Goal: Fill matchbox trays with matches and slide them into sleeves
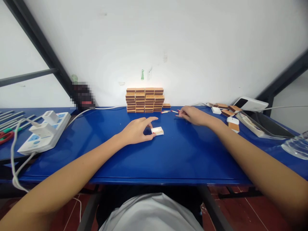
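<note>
1. Pinching the left end of one small white tray (158,130), the left hand (136,131) has thumb and a finger at its edges, index finger stretched out above, palm partly open
2. One tray in play, sitting open on the blue table (168,160) in front of the stack; a red spot shows by the thumb, and the contents are too small to count
3. Over to the right hand (193,116): fingertips drawn together at the loose matches (175,111), but I cannot tell whether they have hold of one
4. At least four red-tipped matches here, lying between tray and wall
5. Four columns in the matchbox stack (144,101) against the wall, with one lone matchbox (166,106) just beside its right side
6. Far right, two white pieces lie among several brown boxes (227,113)
7. Off left, one power strip (51,141) carries two white adapters (42,129)
</note>
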A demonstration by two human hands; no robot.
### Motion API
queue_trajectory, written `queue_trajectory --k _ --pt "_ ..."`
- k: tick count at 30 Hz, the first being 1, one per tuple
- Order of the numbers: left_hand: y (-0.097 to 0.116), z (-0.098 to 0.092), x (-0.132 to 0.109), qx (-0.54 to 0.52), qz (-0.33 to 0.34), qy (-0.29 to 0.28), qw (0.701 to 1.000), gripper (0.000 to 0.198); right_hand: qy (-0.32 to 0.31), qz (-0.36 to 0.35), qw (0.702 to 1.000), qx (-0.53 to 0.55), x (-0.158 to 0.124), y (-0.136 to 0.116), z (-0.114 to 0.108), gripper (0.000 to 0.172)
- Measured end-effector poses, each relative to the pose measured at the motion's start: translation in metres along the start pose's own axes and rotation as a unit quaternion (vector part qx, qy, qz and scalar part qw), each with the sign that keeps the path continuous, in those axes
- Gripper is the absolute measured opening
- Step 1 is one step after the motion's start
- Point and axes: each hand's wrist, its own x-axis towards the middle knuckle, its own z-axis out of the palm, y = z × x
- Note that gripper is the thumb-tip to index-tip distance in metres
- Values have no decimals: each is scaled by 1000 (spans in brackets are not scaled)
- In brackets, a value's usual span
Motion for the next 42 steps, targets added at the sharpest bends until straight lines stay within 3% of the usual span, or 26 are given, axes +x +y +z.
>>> queue_trajectory --k 5,7,10,13,19,27,30,34,38,42 --pt "-1 2 0 4 5 2 1000 65 33 -115 991 63 -15 -60 7 28" --pt "-2 3 0 8 9 3 1000 65 16 -159 985 69 -22 -85 15 23" --pt "-3 4 1 11 11 7 1000 64 2 -171 984 52 -29 -109 29 17" --pt "-3 4 1 10 10 8 1000 64 -7 -170 985 34 -30 -110 35 15" --pt "-2 3 0 2 7 5 1000 66 -7 -178 983 34 -24 -94 26 13" --pt "-3 3 0 5 10 4 1000 66 -12 -187 981 51 -24 -101 29 15" --pt "-1 2 0 2 7 1 1000 66 17 -152 988 32 -19 -85 16 17" --pt "1 0 0 -3 1 -7 1000 66 92 -8 994 -54 -8 -32 -3 17" --pt "1 0 0 -4 3 -10 1000 64 41 49 994 -86 -1 21 -10 16" --pt "0 0 0 0 1 -10 1000 64 17 41 997 -69 2 37 -7 16"
